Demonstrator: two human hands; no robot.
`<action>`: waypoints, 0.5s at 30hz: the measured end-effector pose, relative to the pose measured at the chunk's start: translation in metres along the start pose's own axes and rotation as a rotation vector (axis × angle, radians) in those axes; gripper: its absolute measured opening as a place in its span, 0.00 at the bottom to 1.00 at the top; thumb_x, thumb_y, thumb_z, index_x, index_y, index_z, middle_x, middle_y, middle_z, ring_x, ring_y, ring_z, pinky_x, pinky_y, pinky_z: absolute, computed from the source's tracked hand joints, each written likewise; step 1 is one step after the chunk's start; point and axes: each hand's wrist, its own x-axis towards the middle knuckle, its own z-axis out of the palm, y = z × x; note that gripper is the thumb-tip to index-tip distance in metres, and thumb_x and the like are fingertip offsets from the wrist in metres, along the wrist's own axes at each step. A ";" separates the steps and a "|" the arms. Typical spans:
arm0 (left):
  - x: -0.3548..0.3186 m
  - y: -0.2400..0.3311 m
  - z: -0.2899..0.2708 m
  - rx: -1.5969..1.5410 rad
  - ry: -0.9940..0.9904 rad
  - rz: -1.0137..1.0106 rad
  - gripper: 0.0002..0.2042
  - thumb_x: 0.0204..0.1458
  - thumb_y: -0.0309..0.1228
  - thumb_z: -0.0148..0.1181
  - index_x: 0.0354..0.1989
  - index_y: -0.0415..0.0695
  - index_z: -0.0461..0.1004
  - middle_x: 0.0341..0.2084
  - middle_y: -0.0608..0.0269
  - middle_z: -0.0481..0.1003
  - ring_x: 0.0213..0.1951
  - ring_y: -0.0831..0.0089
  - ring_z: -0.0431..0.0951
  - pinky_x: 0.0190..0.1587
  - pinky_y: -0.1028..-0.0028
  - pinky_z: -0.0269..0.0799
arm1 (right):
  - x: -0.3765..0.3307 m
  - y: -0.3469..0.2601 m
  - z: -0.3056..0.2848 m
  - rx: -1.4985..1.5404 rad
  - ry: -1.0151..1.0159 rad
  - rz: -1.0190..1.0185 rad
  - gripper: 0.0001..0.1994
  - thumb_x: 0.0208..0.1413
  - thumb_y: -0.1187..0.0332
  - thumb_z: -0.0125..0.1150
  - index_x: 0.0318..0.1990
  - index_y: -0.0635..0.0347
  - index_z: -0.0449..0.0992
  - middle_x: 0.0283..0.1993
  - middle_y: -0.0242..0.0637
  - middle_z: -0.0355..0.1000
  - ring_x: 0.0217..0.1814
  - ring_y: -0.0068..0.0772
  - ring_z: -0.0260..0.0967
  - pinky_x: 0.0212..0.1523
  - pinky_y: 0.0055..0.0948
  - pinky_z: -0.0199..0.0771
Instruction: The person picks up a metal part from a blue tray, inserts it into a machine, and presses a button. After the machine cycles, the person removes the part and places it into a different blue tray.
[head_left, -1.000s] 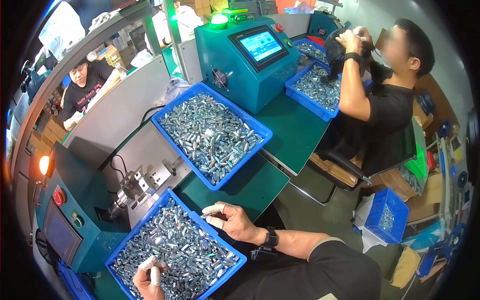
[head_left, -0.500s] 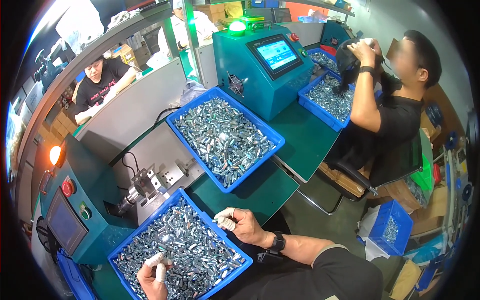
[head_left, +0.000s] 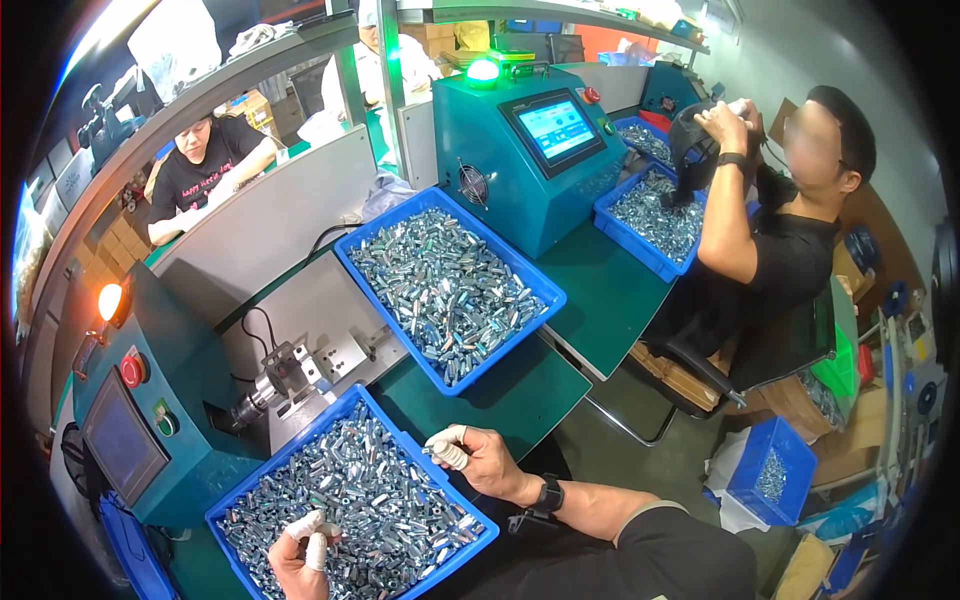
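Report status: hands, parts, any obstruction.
Left hand and right hand over near bin, each pinching a metal part. Nothing blocking.

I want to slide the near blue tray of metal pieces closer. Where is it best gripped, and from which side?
Grip the near blue tray by its raised rim at the two corners closest to the person, coming from the front edge. The rim is bare there, while the far side sits against the teal machine. The left hand and right hand are already over it.
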 end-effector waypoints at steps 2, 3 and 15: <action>-0.005 0.002 -0.006 0.039 -0.023 -0.023 0.11 0.65 0.23 0.56 0.53 0.35 0.78 0.36 0.55 0.82 0.36 0.71 0.82 0.43 0.72 0.78 | 0.000 0.000 0.001 0.032 0.008 -0.003 0.13 0.68 0.60 0.64 0.47 0.63 0.81 0.34 0.26 0.77 0.35 0.14 0.71 0.37 0.19 0.74; -0.006 0.014 -0.005 0.080 -0.046 -0.051 0.12 0.65 0.22 0.56 0.55 0.34 0.78 0.39 0.56 0.83 0.39 0.73 0.81 0.45 0.73 0.77 | -0.001 0.001 0.001 0.027 0.010 -0.004 0.13 0.68 0.60 0.64 0.47 0.63 0.81 0.34 0.26 0.77 0.35 0.14 0.71 0.37 0.19 0.74; -0.008 0.028 -0.002 0.122 -0.055 -0.071 0.14 0.66 0.21 0.57 0.57 0.35 0.79 0.41 0.58 0.83 0.41 0.74 0.80 0.47 0.74 0.76 | -0.001 0.001 0.000 0.004 0.013 -0.001 0.13 0.68 0.61 0.64 0.47 0.63 0.81 0.35 0.27 0.78 0.35 0.14 0.72 0.38 0.20 0.75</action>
